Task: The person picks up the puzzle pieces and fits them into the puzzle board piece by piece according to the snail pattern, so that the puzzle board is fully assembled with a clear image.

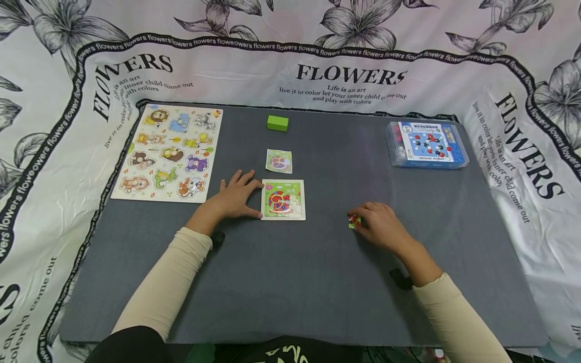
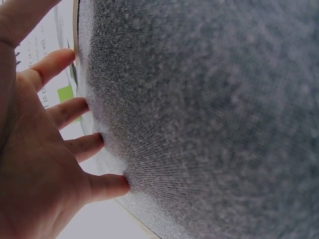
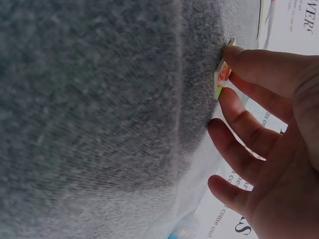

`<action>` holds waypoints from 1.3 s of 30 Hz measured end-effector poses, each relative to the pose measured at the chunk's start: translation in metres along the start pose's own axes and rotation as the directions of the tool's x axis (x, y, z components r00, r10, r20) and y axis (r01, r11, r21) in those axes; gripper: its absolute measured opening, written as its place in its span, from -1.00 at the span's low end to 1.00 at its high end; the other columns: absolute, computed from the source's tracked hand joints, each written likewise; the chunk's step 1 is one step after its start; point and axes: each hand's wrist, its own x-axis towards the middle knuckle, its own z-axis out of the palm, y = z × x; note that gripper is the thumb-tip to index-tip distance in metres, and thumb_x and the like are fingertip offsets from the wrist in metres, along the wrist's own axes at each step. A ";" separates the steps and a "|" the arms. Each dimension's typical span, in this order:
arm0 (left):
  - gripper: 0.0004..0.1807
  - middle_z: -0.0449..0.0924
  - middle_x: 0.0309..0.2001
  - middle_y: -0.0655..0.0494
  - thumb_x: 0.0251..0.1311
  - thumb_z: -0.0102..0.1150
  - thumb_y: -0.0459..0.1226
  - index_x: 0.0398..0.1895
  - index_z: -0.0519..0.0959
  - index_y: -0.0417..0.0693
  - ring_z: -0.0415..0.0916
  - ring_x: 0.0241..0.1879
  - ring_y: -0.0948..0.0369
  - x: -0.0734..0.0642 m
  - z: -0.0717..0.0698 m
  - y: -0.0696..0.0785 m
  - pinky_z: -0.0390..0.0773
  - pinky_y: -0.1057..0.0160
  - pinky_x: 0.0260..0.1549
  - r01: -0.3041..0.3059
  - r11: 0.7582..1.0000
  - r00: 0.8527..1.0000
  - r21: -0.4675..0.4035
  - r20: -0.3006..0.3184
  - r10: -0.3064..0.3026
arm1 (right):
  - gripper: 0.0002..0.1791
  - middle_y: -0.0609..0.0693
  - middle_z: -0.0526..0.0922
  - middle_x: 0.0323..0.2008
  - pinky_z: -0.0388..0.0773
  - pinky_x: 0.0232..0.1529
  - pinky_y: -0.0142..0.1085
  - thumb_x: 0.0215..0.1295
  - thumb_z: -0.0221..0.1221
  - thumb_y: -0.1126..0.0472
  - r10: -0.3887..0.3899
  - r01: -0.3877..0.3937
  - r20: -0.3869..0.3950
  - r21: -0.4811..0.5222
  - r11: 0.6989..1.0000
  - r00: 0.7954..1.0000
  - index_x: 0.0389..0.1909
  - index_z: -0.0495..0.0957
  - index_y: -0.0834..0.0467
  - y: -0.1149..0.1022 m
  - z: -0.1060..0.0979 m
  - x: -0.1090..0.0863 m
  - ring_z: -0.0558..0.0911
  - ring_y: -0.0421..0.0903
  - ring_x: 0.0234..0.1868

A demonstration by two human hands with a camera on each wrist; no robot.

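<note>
A small square puzzle tray [image 1: 303, 201] lies mid-table, with a red and multicoloured picture on green partly filling it and a pale area at its lower right. My left hand [image 1: 233, 196] rests at its left side, fingers spread, with thumb and index fingertip right at the tray's edge. Farther right, my right hand [image 1: 381, 224] pinches a small red and green puzzle piece [image 1: 352, 222] between thumb and fingers. The right wrist view shows this piece [image 3: 223, 79] tilted on edge close to the cloth, its face partly hidden by the thumb.
Beyond the tray lie a small picture card [image 1: 279, 161] and a green block [image 1: 277, 123]. A white animal-picture board [image 1: 213, 151] lies at left. At the back right stands a clear plastic case [image 1: 426, 145] with a blue molecule label. Flower-printed cloth surrounds the grey tabletop [image 1: 290, 282].
</note>
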 end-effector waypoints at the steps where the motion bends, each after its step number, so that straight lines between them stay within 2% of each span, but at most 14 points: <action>1: -0.10 -0.21 0.56 -0.07 0.01 0.41 0.10 0.42 0.27 0.11 -0.41 0.52 -0.17 0.000 0.000 0.000 -0.23 -0.48 0.26 -0.001 1.000 1.000 0.000 -0.001 0.001 | -0.64 0.09 0.67 -0.17 0.41 0.06 0.12 0.07 0.41 0.27 -0.003 0.003 0.001 0.006 1.000 1.000 -0.06 0.67 0.17 0.000 0.000 0.000 0.60 0.11 -0.10; 8: -0.11 -0.21 0.56 -0.06 0.01 0.41 0.10 0.41 0.27 0.12 -0.41 0.52 -0.16 0.001 0.002 -0.002 -0.23 -0.48 0.27 -0.002 1.000 1.000 0.006 -0.007 0.003 | -0.62 0.11 0.68 -0.17 0.46 -0.01 0.08 0.05 0.42 0.29 -0.010 0.010 0.013 0.019 1.000 1.000 -0.05 0.66 0.19 0.001 -0.001 0.003 0.61 0.10 -0.14; 17: -0.10 -0.21 0.56 -0.06 0.00 0.42 0.11 0.42 0.27 0.11 -0.41 0.52 -0.16 0.000 0.000 0.000 -0.23 -0.47 0.27 -0.003 1.000 1.000 0.000 -0.006 0.003 | -0.58 0.09 0.68 -0.19 0.41 0.05 0.10 0.04 0.43 0.28 0.003 -0.003 0.031 0.021 1.000 1.000 -0.02 0.64 0.19 -0.001 -0.002 0.005 0.60 0.09 -0.14; 23: -0.10 -0.21 0.56 -0.08 0.00 0.42 0.10 0.41 0.27 0.10 -0.40 0.52 -0.18 -0.001 0.000 0.000 -0.22 -0.48 0.26 -0.011 1.000 1.000 0.005 -0.012 0.011 | -0.58 0.05 0.67 -0.18 0.40 0.08 0.08 0.07 0.42 0.24 -0.016 0.016 0.008 0.006 1.000 1.000 0.00 0.64 0.15 -0.008 -0.005 0.012 0.59 0.06 -0.12; 31: -0.11 -0.20 0.56 -0.07 -0.01 0.42 0.11 0.40 0.28 0.11 -0.39 0.52 -0.17 0.000 0.000 0.000 -0.22 -0.48 0.27 -0.022 1.000 1.000 0.013 -0.021 0.022 | -0.58 0.03 0.66 -0.13 0.35 0.15 0.08 0.09 0.41 0.23 -0.087 0.087 0.028 0.013 0.996 0.996 0.02 0.63 0.13 -0.040 -0.007 0.049 0.57 0.04 -0.08; 39: -0.12 -0.18 0.56 -0.07 -0.02 0.43 0.11 0.39 0.31 0.11 -0.36 0.52 -0.17 -0.002 0.000 0.001 -0.19 -0.47 0.27 -0.016 1.000 1.000 0.023 -0.026 0.017 | -0.60 -0.01 0.66 -0.23 0.40 0.11 0.04 0.09 0.41 0.22 -0.205 0.205 0.001 0.042 0.978 0.979 0.00 0.64 0.13 -0.071 0.012 0.087 0.59 -0.03 -0.16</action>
